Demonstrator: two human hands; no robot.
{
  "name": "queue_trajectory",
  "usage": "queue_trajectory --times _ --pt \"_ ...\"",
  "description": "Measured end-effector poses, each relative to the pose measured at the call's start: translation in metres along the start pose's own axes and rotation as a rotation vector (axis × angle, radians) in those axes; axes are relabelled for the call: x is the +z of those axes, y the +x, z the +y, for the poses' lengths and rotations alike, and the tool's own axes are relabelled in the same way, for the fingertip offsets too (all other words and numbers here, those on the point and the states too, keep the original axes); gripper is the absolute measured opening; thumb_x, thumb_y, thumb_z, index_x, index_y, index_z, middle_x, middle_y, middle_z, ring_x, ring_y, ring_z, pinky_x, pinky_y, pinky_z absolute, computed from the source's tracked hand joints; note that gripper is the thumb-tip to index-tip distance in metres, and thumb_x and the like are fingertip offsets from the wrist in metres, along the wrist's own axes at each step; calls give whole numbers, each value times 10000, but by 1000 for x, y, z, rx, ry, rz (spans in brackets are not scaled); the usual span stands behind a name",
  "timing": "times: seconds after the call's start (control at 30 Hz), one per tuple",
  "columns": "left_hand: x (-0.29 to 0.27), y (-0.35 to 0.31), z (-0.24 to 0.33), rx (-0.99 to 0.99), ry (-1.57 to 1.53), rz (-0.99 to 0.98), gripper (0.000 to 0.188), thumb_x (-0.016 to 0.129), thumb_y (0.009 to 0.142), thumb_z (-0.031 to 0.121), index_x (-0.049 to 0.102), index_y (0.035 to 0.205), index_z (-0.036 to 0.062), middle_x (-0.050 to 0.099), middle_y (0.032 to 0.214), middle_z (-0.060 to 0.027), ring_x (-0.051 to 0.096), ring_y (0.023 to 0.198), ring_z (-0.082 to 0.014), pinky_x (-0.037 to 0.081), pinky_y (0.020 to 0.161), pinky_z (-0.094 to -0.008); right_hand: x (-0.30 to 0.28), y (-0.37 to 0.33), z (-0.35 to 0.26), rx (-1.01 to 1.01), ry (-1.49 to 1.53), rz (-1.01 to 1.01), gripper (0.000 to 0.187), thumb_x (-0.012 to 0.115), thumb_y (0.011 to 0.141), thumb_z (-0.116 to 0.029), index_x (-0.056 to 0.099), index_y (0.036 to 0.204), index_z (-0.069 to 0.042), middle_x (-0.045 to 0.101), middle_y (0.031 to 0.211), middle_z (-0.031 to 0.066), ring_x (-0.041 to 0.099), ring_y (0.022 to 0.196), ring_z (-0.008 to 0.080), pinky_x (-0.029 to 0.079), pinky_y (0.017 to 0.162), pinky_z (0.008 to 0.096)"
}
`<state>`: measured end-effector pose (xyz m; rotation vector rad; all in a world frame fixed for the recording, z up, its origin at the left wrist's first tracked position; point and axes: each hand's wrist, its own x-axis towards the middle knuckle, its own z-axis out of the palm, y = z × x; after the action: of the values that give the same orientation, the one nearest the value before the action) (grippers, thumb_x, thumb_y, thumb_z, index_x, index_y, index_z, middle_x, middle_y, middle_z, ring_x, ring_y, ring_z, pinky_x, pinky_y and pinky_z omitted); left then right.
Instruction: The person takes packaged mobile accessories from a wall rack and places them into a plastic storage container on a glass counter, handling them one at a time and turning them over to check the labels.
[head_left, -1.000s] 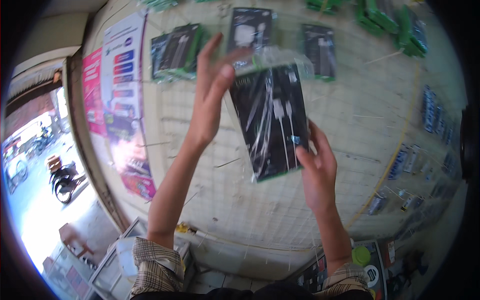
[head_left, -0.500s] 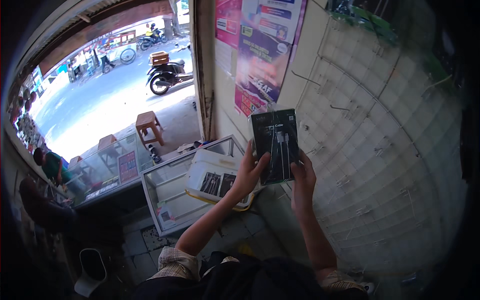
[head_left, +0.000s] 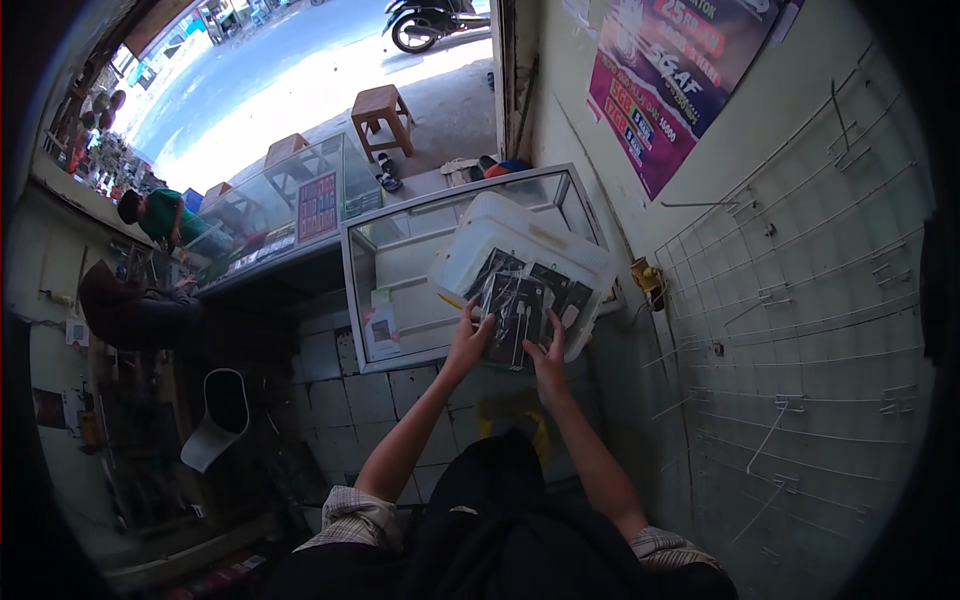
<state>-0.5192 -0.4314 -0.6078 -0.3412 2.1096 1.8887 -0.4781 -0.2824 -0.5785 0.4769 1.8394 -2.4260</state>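
Between my two hands is a flat black charging cable pack [head_left: 517, 318] in a clear plastic sleeve, with white cables pictured on its front. My left hand [head_left: 468, 342] grips its left edge, thumb across the front. On its lower right edge my right hand [head_left: 546, 362] is closed. Just behind the pack stands a translucent white plastic bin [head_left: 530, 228], tilted in view, on a glass display case. More black packs [head_left: 566, 292] lie at the bin's near side, partly hidden by the one I hold.
The glass case [head_left: 352, 300] has a metal frame. To the right, a wire grid rack with hooks [head_left: 766, 440] covers the wall below a purple poster [head_left: 670, 90]. A person in dark clothes [head_left: 135, 310] sits at far left near a white chair [head_left: 212, 440]. Beyond the counters is a brown stool [head_left: 380, 105].
My hands have lowered the cable pack from in front of the wall rack to in front of the bin. The view has turned down and right, so the bin and case appear more central.
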Motion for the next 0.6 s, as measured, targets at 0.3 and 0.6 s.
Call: queue_trajectory --times 0.3,0.6 --pt "-22 72 -34 199 183 -96 585 612 720 46 364 1249 81 436 1196 -144 493 979 -242 422 823 -344 17 95 86 -73 -262 79 488 504 782 10 363 1239 -89 407 1227 116 403 1120 228 308 932 306" --pt "-16 126 -38 343 771 70 451 520 662 -73 510 1085 81 518 1018 -182 525 907 -353 432 787 -385 26 135 117 -17 -631 -96 598 522 734 8 290 1285 -23 255 1244 301 366 1112 426 320 947 394"
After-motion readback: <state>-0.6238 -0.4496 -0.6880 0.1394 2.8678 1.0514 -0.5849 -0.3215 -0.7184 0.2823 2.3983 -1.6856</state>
